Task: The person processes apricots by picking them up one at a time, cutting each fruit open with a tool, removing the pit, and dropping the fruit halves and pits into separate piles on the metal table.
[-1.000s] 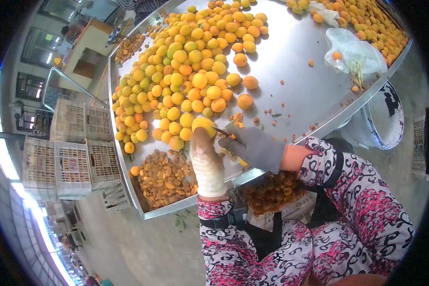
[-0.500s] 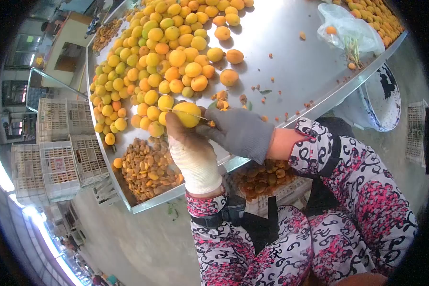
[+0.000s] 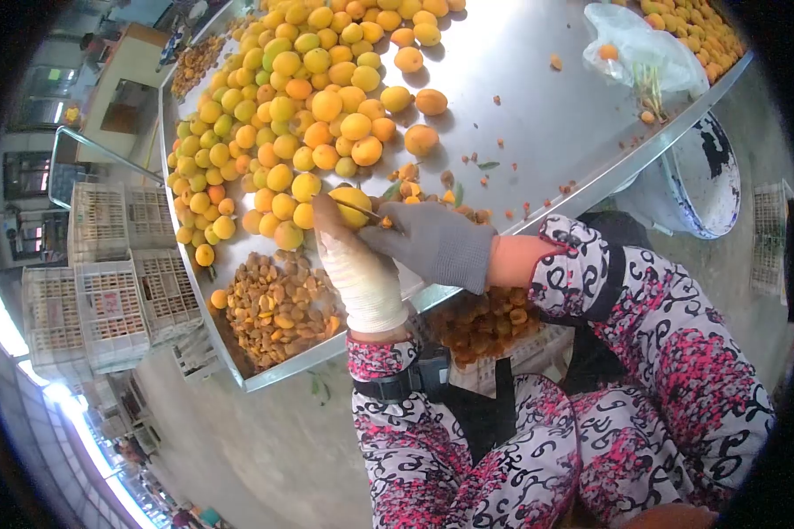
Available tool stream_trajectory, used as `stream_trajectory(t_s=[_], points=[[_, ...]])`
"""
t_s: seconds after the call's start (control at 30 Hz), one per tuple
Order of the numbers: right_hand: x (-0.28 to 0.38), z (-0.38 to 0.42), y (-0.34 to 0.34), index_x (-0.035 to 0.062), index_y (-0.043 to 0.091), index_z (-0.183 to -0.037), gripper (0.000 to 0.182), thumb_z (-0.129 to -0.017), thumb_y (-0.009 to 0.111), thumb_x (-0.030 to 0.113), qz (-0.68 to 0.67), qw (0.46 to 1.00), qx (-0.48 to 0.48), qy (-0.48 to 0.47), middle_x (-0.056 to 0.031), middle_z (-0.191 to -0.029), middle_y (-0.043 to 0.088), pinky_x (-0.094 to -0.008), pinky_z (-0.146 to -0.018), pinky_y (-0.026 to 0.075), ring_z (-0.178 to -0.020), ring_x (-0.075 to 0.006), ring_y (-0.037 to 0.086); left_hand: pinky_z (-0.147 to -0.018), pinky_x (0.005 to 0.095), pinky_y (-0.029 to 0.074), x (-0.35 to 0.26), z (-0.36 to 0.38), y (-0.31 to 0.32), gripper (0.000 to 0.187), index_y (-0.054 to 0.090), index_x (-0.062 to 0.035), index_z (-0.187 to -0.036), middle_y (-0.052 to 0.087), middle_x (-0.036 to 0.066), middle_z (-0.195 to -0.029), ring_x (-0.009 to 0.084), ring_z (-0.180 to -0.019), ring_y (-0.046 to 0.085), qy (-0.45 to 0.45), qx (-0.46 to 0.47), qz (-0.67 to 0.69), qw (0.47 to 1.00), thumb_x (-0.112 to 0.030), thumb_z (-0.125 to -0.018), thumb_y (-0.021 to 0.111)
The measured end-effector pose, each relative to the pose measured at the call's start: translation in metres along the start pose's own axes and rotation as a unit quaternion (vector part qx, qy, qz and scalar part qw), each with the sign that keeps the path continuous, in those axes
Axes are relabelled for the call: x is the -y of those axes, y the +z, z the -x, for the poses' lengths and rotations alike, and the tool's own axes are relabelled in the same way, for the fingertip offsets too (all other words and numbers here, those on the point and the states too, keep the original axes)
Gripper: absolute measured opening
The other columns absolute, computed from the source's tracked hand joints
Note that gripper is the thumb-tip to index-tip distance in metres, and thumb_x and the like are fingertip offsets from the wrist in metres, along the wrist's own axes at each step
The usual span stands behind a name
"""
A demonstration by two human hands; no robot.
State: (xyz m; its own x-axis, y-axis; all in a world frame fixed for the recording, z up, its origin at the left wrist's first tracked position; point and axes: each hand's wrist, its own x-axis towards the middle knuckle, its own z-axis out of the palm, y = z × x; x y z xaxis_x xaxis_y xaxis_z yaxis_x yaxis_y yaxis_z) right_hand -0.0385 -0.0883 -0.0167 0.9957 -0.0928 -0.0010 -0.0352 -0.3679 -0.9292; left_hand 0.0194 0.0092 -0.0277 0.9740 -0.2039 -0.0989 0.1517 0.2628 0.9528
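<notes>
A yellow apricot (image 3: 353, 199) is held in the fingers of my left hand (image 3: 357, 273), which wears a white glove with a dirty brown finger area. My right hand (image 3: 445, 242), in a grey knitted glove, is closed on a small thin knife (image 3: 362, 212). Its blade lies against the apricot, and its handle is mostly hidden by the glove. Both hands are close together above the table's near edge. A pile of whole apricots (image 3: 326, 106) lies just beyond them. Left of my left hand sits a heap of brown pits (image 3: 278, 309) mixed with orange scraps.
The metal table (image 3: 520, 106) has a raised rim and scattered scraps. A clear plastic bag (image 3: 622, 44) lies at the far right. Below the table are a crate of apricot halves (image 3: 490, 326) and a white bucket (image 3: 701, 185). Stacked plastic crates (image 3: 110, 300) stand at left.
The apricot has turned in my left hand, and the knife blade now slants differently across it. My right hand has shifted slightly left. Both hands keep their hold.
</notes>
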Motion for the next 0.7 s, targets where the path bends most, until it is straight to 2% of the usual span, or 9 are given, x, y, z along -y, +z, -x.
stream_trajectory(t_s=[0.07, 0.13, 0.17, 0.27, 0.3, 0.47, 0.53, 0.63, 0.7], points=[[0.005, -0.002, -0.005, 0.0012, 0.057, -0.104, 0.038, -0.090, 0.048, 0.036, 0.025, 0.997, 0.026, 0.071, -0.0202, -0.083, 0.062, -0.0383, -0.069, 0.048, -0.080, -0.0330, 0.062, -0.074, 0.0299, 0.045, 0.009, -0.006, -0.015, 0.036, 0.050, -0.0002, -0.104, 0.055, 0.009, -0.093, 0.0160, -0.084, 0.054, -0.007, 0.037, -0.013, 0.999, -0.033, -0.097, 0.038], [0.007, -0.003, -0.009, 0.0021, 0.056, -0.095, 0.043, -0.090, 0.044, 0.044, -0.006, 0.997, 0.044, 0.057, -0.0210, -0.084, 0.062, -0.0444, -0.073, 0.046, -0.081, -0.0380, 0.061, -0.083, 0.0321, 0.045, 0.023, -0.011, -0.026, 0.037, 0.046, 0.0026, -0.114, 0.052, 0.013, -0.105, 0.0185, -0.091, 0.055, 0.166, 0.014, -0.254, 0.953, -0.029, -0.098, 0.036], [0.010, -0.002, -0.012, 0.0021, 0.056, -0.095, 0.043, -0.090, 0.044, 0.044, -0.002, 0.998, 0.046, 0.051, -0.0210, -0.084, 0.062, -0.0444, -0.073, 0.046, -0.081, -0.0380, 0.061, -0.086, 0.0331, 0.046, 0.014, -0.015, -0.027, 0.037, 0.040, 0.0046, -0.122, 0.049, 0.016, -0.113, 0.0209, -0.097, 0.055, 0.059, 0.024, -0.103, 0.993, -0.023, -0.098, 0.034], [0.019, 0.004, -0.020, 0.0021, 0.055, -0.094, 0.042, -0.091, 0.043, 0.043, 0.053, 0.993, 0.083, 0.059, -0.0212, -0.084, 0.062, -0.0444, -0.073, 0.046, -0.081, -0.0377, 0.061, -0.083, 0.0332, 0.049, -0.011, -0.006, -0.013, 0.038, 0.037, 0.0050, -0.125, 0.049, 0.016, -0.115, 0.0213, -0.096, 0.056, 0.013, -0.029, -0.009, 0.999, -0.021, -0.098, 0.033], [0.021, 0.005, -0.021, 0.0025, 0.055, -0.094, 0.042, -0.091, 0.044, 0.043, 0.041, 0.993, 0.085, 0.063, -0.0213, -0.084, 0.062, -0.0442, -0.072, 0.046, -0.081, -0.0374, 0.061, -0.075, 0.0349, 0.050, -0.002, -0.011, -0.017, 0.048, 0.049, -0.0047, -0.110, 0.056, 0.006, -0.091, 0.0181, -0.078, 0.055, 0.082, -0.082, -0.058, 0.992, -0.048, -0.091, 0.046], [0.013, 0.000, -0.027, 0.0058, 0.056, -0.100, 0.029, -0.092, 0.044, 0.031, -0.004, 0.998, 0.065, -0.008, -0.0196, -0.086, 0.057, -0.0428, -0.069, 0.046, -0.075, -0.0362, 0.059, -0.077, 0.0353, 0.050, -0.009, -0.014, -0.017, 0.042, 0.050, -0.0013, -0.107, 0.054, 0.008, -0.101, 0.0167, -0.080, 0.056, 0.076, -0.101, 0.058, 0.990, -0.040, -0.094, 0.042], [0.016, -0.006, -0.039, 0.0054, 0.056, -0.104, 0.027, -0.093, 0.042, 0.026, 0.028, 0.997, 0.055, -0.040, -0.0185, -0.087, 0.054, -0.0424, -0.067, 0.047, -0.072, -0.0359, 0.058, -0.084, 0.0369, 0.048, 0.011, -0.017, -0.049, 0.042, 0.045, 0.0031, -0.114, 0.053, 0.013, -0.105, 0.0199, -0.085, 0.057, 0.231, -0.051, -0.254, 0.938, -0.034, -0.095, 0.043], [0.012, -0.016, -0.058, 0.0053, 0.056, -0.104, 0.031, -0.092, 0.043, 0.031, 0.094, 0.995, 0.033, -0.002, -0.0180, -0.091, 0.058, -0.0424, -0.069, 0.047, -0.076, -0.0352, 0.059, -0.084, 0.0335, 0.046, 0.011, 0.000, -0.028, 0.034, 0.042, 0.0039, -0.123, 0.052, 0.017, -0.113, 0.0244, -0.099, 0.054, 0.364, -0.003, -0.257, 0.895, -0.009, -0.092, 0.041], [0.001, -0.026, -0.060, 0.0058, 0.058, -0.104, 0.043, -0.089, 0.043, 0.043, 0.200, 0.975, 0.050, 0.085, -0.0176, -0.090, 0.062, -0.0426, -0.072, 0.047, -0.080, -0.0341, 0.061, -0.074, 0.0308, 0.046, -0.002, 0.001, -0.019, 0.023, 0.052, 0.0007, -0.108, 0.057, 0.012, -0.094, 0.0193, -0.082, 0.054, 0.316, 0.036, -0.369, 0.874, -0.012, -0.089, 0.047]])
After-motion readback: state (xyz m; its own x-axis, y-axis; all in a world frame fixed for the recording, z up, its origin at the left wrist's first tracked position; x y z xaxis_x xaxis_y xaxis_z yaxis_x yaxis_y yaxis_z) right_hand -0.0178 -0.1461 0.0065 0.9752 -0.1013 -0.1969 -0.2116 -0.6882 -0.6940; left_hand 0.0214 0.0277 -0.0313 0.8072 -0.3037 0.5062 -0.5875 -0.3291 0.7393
